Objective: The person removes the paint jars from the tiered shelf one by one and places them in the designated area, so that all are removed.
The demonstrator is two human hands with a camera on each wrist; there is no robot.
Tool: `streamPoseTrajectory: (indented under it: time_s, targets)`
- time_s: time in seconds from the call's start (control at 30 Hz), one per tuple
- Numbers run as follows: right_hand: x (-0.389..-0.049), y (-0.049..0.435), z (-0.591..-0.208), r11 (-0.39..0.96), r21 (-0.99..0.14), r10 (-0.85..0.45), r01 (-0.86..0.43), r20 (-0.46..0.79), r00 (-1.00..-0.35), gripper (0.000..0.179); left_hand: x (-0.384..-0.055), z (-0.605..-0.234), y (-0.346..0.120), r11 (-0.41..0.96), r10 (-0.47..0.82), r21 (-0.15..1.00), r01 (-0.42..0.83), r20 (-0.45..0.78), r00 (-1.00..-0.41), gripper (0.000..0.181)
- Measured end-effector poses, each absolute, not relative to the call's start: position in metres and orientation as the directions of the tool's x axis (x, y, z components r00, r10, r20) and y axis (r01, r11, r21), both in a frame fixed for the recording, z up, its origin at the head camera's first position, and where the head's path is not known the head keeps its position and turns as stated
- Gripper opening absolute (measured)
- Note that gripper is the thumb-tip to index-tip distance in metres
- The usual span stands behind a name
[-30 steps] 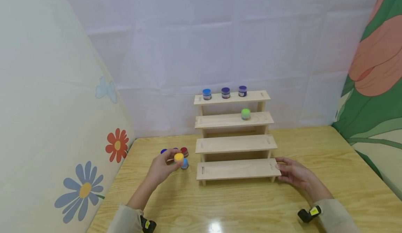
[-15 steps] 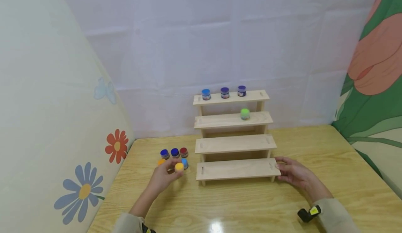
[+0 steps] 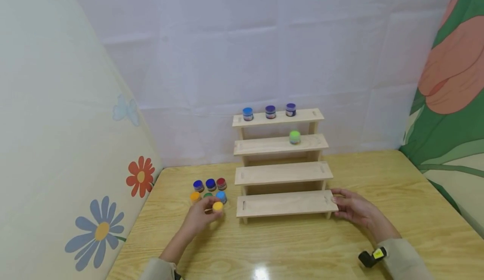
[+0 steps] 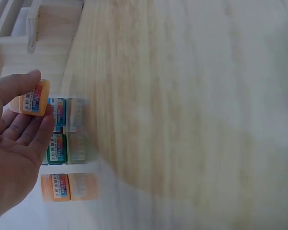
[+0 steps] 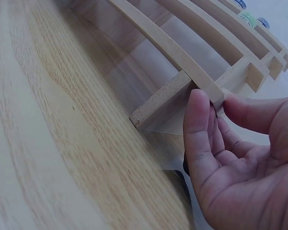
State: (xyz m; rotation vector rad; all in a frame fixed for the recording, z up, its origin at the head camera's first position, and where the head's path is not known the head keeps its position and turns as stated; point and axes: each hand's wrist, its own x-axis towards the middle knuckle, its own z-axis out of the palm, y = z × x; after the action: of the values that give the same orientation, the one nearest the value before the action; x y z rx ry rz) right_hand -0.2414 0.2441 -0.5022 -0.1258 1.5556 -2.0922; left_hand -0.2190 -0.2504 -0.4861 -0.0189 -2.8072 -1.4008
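My left hand (image 3: pixel 199 218) pinches a small paint jar with a yellow-orange lid (image 3: pixel 217 207) between thumb and fingers. In the left wrist view the label of the held paint jar (image 4: pixel 33 98) shows. Right behind it stand a light-blue jar (image 3: pixel 221 197), a green jar (image 3: pixel 208 195) partly hidden by my fingers, and an orange jar (image 3: pixel 195 197). My right hand (image 3: pixel 355 210) grips the right end of the lowest step of a four-tier wooden stand (image 3: pixel 287 204). In the right wrist view, thumb and fingers (image 5: pixel 198 120) hold that board's end from both sides.
Farther back are two dark-blue jars (image 3: pixel 198 185) and a dark-red jar (image 3: pixel 221 183). The top step bears a blue jar (image 3: pixel 247 114) and two purple jars (image 3: pixel 270 112). On the second step sits a lime-green jar (image 3: pixel 294 137). A white cloth (image 3: pixel 196 133) hangs behind the wooden table (image 3: pixel 295 250).
My left hand has moved toward me with the yellow-orange jar, lowering it in front of the group and uncovering the jars behind. My right hand has stayed on the stand.
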Motion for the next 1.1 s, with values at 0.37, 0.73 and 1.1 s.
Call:
streamPoseTrajectory:
  time_s: [0.37,0.73,1.1]
  targets:
    - [-0.242,0.244,-0.504,-0.194,-0.916,-0.454,0.351,-0.234,-0.86,0.025,-0.221,-0.495,-0.248,0.624,0.033,0.781,0.023,0.002,-0.999,0.034]
    - [-0.242,0.244,-0.504,-0.191,-0.915,-0.452,0.354,-0.239,-0.86,0.026,-0.221,-0.494,-0.246,0.657,0.035,0.754,0.022,-0.001,-0.999,0.032]
    - [-0.243,0.245,-0.505,-0.2,-0.914,-0.458,0.354,-0.232,-0.858,0.024,-0.219,-0.478,-0.244,0.697,0.063,0.716,0.033,-0.016,-0.998,0.038]
